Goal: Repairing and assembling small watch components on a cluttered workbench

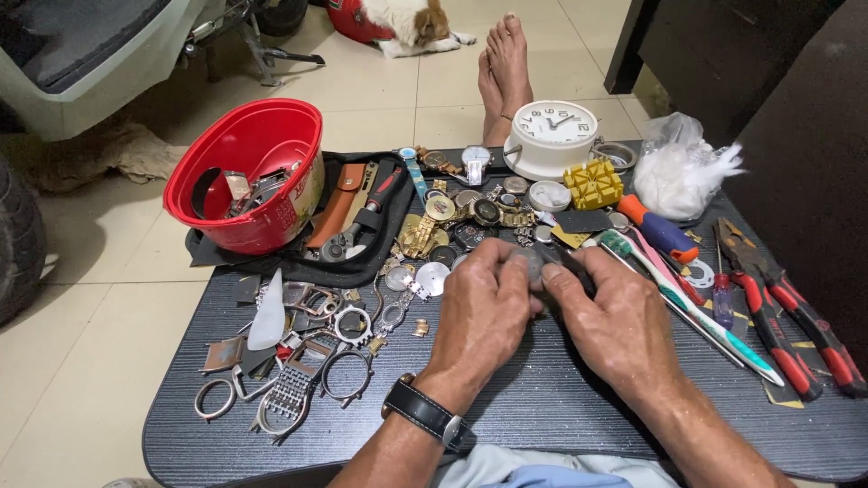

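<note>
Both hands (pixel 542 298) pinch a small grey part (pixel 527 263); red bucket (pixel 244 172) holds straps.

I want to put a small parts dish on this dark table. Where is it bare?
The near edge of the dark ribbed table is bare, between the metal watch-case frames and the red-handled pliers, either side of the forearms. It is crowded beyond the left hand and right hand, around the white round clock.
</note>
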